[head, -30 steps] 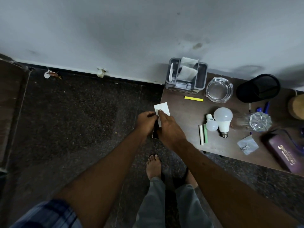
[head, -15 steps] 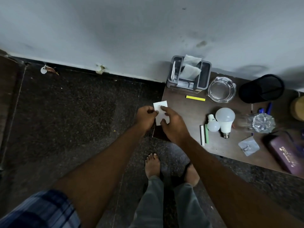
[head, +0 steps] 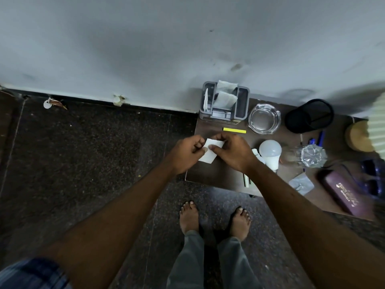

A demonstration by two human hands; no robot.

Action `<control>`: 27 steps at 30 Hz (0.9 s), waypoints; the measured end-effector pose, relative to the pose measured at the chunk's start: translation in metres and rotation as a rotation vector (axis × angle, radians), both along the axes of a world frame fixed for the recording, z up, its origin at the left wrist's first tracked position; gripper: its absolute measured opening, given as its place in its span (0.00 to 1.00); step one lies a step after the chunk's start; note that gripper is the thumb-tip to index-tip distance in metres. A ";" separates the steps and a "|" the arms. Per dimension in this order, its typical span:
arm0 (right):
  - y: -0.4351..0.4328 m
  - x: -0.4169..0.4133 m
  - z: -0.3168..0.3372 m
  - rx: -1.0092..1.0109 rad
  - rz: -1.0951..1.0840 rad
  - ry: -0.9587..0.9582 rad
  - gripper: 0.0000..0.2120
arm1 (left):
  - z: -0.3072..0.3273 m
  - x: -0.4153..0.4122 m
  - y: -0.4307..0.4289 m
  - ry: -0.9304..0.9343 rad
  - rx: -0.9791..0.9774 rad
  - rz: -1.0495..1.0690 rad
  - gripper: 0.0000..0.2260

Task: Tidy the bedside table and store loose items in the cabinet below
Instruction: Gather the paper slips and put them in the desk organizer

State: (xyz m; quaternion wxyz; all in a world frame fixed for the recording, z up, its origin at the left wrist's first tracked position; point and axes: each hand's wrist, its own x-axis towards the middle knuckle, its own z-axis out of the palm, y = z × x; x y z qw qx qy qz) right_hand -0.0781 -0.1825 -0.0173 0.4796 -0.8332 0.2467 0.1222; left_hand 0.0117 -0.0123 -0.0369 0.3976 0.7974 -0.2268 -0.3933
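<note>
Both hands, left and right, pinch the paper above the table corner. Light, floppy, creases easily; hold by edges, no squeezing.

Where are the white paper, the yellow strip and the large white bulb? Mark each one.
white paper (head: 208,157), head view, its lower part below the thumbs.
yellow strip (head: 234,130), head view, its middle.
large white bulb (head: 270,149), head view, its round dome.
</note>
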 end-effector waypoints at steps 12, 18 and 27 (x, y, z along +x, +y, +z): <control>-0.049 -0.008 0.033 0.160 -0.384 -0.084 0.05 | 0.023 -0.007 -0.063 0.348 -0.089 0.315 0.11; -0.070 -0.010 0.050 0.167 -0.465 -0.074 0.05 | 0.033 -0.016 -0.083 0.422 -0.131 0.452 0.08; -0.094 -0.003 0.063 0.084 -0.465 -0.028 0.09 | 0.039 -0.010 -0.114 0.454 -0.187 0.611 0.02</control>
